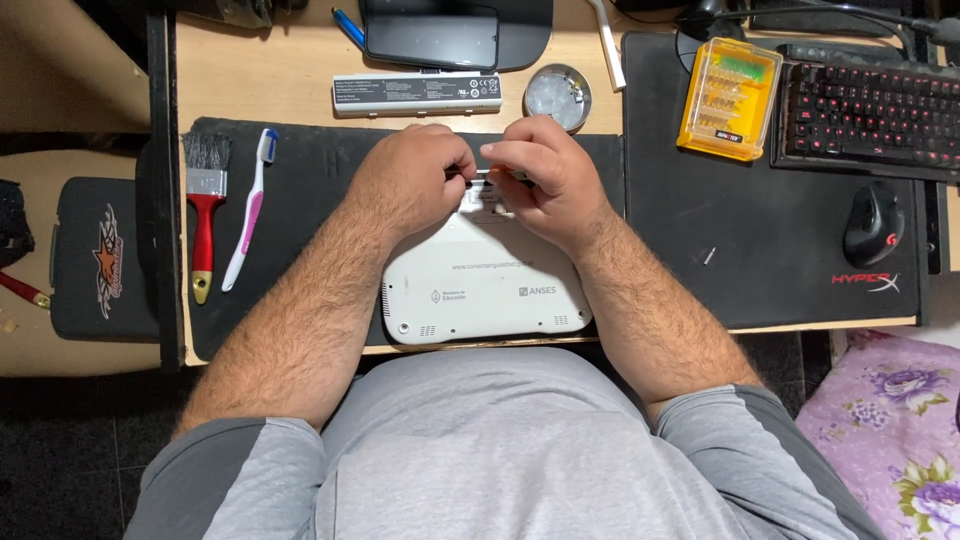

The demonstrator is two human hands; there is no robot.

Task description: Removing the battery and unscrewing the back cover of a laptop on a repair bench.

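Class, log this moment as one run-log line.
left hand: on laptop's far edge | right hand: pinching small tool | laptop: white, underside up | battery: out, on desk

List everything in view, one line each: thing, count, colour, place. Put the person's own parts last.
laptop: one, white, underside up, on the mat at the desk's near edge
battery pack: one, white, beyond the mat
round tin: one, silver, right of the battery pack
phone: one, black, far edge of the desk
paintbrush: one, red handle, left end of the mat
toothbrush: one, pink and white, beside the paintbrush
bit case: one, yellow, on the right mat
keyboard: one, black with red lights, far right
mouse: one, black, below the keyboard
screw: one, silver, right mat
left hand: on the laptop's far edge
right hand: pinching a thin tool there
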